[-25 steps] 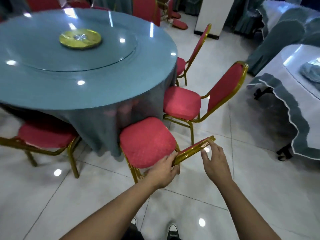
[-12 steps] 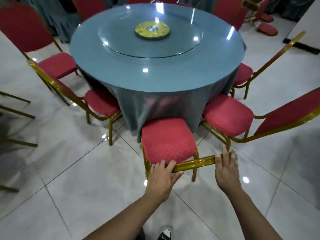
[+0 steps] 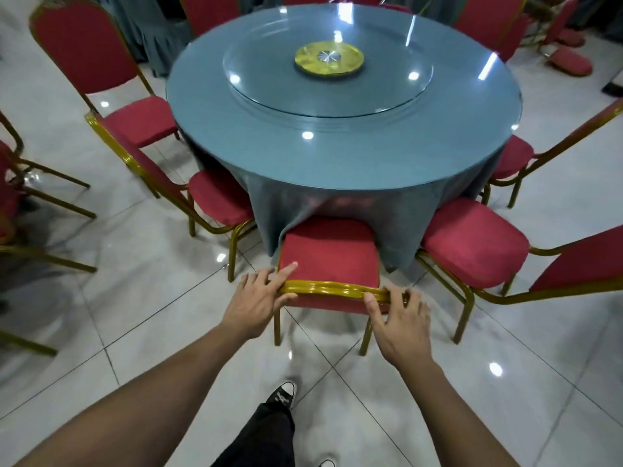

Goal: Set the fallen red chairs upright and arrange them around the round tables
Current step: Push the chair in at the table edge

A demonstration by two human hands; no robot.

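Observation:
A red chair with a gold frame [image 3: 328, 251] stands upright in front of me, its seat front tucked under the grey-blue cloth of the round table [image 3: 344, 153]. My left hand [image 3: 259, 298] grips the left end of the chair's gold top rail. My right hand [image 3: 399, 318] holds the right end of the same rail, thumb over it. More upright red chairs flank it: one at the left [image 3: 215, 200], one at the right [image 3: 472, 244], another further left [image 3: 131, 119].
A glass turntable with a gold hub [image 3: 328, 59] sits on the table. Gold chair legs [image 3: 43, 197] lie at the far left edge. A fallen red chair [image 3: 569, 60] lies on the floor at the back right. My shoe [image 3: 283, 394] is on the white tiles behind the chair.
The view swung so the chair now faces the table squarely. The chair moved in under the tablecloth. My right hand closed on the top rail.

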